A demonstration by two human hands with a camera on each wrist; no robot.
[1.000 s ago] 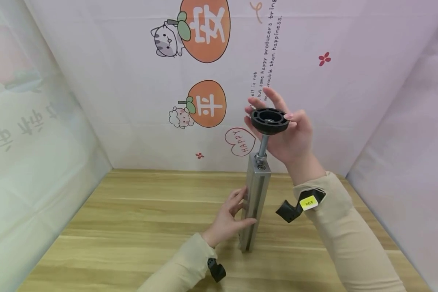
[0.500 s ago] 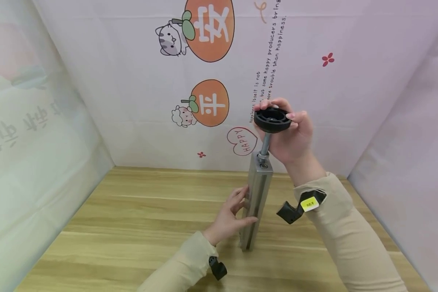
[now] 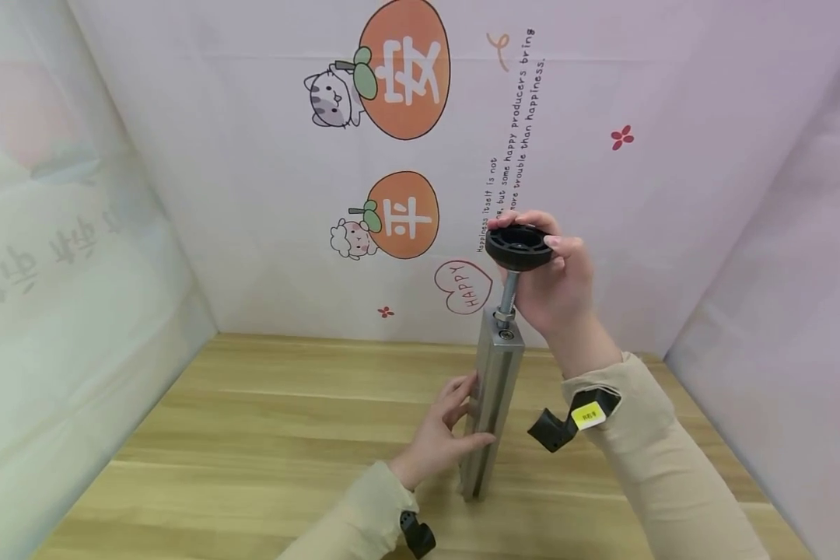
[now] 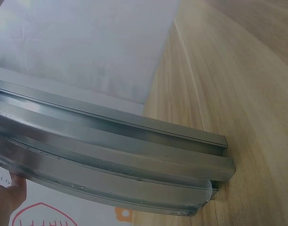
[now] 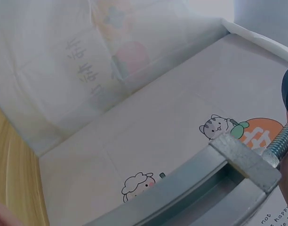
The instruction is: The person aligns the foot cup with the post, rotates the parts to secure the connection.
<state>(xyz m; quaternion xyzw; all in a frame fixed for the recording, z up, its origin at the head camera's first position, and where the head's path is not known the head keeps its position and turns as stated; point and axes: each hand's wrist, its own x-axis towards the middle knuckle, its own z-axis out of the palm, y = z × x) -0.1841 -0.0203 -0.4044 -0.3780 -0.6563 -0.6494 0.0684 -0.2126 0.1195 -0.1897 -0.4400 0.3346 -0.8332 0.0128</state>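
A slotted aluminium profile stands upright on the wooden table in the head view, leaning slightly right at the top. My left hand grips its lower half, thumb on the near face and fingers round the left side. From its top end plate rises a threaded rod with a nut near its base. On the rod sits a round black levelling foot, its hollow underside facing up. My right hand holds the foot by its rim, thumb on the right, fingers behind. In the left wrist view the profile's lower end meets the wood.
The wooden table reaches back to a printed white cloth wall. Cloth sides stand left and right. Each sleeve carries a black wrist mount, the right one projecting close to the profile.
My right fingers, stretched out a second ago, have curled in onto the far rim of the foot. The left hand keeps its hold. The head view has shifted slightly.
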